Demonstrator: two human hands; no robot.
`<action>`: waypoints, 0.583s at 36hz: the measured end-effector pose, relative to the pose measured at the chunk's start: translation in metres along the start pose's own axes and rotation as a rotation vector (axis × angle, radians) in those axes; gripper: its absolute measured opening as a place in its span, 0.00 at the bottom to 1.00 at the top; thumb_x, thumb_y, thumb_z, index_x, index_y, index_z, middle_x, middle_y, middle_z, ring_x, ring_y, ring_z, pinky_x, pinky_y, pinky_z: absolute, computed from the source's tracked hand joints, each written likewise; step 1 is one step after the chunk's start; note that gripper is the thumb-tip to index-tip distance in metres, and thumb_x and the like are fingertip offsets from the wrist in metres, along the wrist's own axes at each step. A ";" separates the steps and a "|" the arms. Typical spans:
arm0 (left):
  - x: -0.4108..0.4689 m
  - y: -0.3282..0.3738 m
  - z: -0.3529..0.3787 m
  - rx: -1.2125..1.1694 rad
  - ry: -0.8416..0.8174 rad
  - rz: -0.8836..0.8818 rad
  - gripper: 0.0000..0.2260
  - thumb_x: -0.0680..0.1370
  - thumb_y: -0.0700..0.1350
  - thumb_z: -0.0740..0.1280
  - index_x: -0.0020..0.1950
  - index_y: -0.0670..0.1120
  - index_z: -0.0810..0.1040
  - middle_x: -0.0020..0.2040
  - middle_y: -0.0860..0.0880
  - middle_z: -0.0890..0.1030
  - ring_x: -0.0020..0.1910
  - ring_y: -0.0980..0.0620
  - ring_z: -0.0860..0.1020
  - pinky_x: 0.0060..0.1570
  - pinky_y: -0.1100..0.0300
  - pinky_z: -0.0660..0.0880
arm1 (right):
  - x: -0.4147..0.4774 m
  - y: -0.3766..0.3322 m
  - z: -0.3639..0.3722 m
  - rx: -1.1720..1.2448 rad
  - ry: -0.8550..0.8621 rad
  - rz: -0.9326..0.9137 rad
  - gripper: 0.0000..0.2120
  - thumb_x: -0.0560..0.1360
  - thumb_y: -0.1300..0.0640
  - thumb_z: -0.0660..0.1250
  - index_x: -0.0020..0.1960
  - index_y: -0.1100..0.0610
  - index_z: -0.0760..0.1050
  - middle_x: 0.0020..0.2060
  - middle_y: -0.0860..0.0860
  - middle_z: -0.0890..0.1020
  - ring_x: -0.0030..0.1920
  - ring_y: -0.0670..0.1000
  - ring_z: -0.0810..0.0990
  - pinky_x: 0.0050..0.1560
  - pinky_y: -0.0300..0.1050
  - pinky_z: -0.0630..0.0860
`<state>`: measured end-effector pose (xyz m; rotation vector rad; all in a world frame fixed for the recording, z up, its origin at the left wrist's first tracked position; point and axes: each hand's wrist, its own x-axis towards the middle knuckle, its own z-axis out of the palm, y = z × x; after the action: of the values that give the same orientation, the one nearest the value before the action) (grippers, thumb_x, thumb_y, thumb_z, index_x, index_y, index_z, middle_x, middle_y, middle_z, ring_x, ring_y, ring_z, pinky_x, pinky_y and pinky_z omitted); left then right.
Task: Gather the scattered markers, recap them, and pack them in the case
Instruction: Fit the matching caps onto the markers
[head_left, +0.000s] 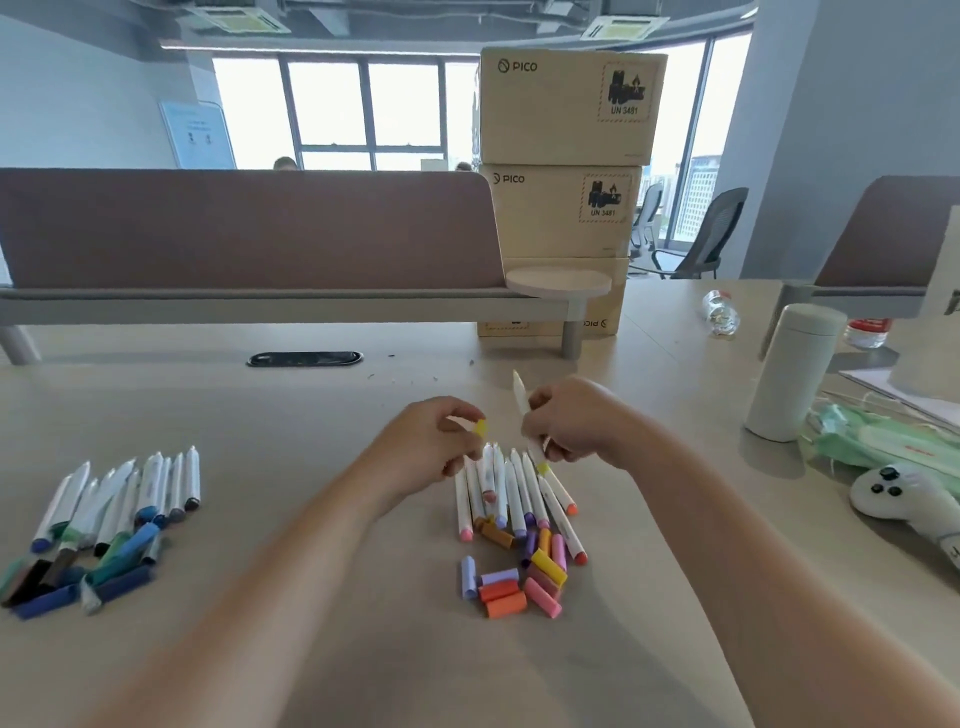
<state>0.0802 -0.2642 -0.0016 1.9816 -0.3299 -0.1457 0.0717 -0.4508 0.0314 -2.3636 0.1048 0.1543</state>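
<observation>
My left hand (431, 441) pinched a small yellow plastic cap (481, 427) while my right hand (571, 423) gripped a white-barrelled, yellow-tipped marker (518, 395), the 2 held apart above the pale wooden desk (311, 519). At 6 o'clock from my hands lay a row of uncapped warm-tipped white markers (514, 499) and a heap of loose pink, orange and purple caps (519, 582). At 9 o'clock lay blue and green markers (119, 493) beside their dark caps (78, 577).

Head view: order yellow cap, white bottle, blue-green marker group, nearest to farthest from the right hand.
1. yellow cap, in the left hand, just beside the right hand.
2. white bottle, off to the right.
3. blue-green marker group, far left.
</observation>
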 end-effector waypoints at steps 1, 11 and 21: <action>0.004 -0.002 -0.001 -0.068 0.015 0.002 0.11 0.78 0.38 0.65 0.56 0.51 0.80 0.38 0.48 0.84 0.28 0.55 0.73 0.29 0.64 0.70 | 0.003 -0.001 0.001 0.036 0.014 -0.014 0.05 0.73 0.62 0.64 0.45 0.64 0.77 0.31 0.57 0.77 0.33 0.55 0.72 0.34 0.45 0.69; 0.024 -0.028 -0.011 -0.532 0.138 -0.048 0.09 0.80 0.37 0.63 0.56 0.45 0.82 0.40 0.43 0.80 0.30 0.51 0.72 0.26 0.64 0.66 | 0.019 -0.009 0.035 0.186 -0.022 -0.116 0.11 0.78 0.53 0.64 0.47 0.62 0.78 0.28 0.55 0.79 0.29 0.52 0.74 0.35 0.45 0.73; 0.030 -0.041 -0.015 -0.667 0.289 -0.076 0.07 0.78 0.38 0.67 0.54 0.43 0.82 0.40 0.43 0.84 0.26 0.52 0.72 0.24 0.64 0.66 | 0.006 -0.015 0.054 0.190 -0.166 -0.163 0.09 0.77 0.56 0.66 0.47 0.62 0.78 0.29 0.53 0.80 0.25 0.49 0.74 0.31 0.42 0.72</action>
<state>0.1197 -0.2438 -0.0314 1.3280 -0.0065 -0.0096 0.0752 -0.4024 0.0022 -2.1501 -0.1466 0.2488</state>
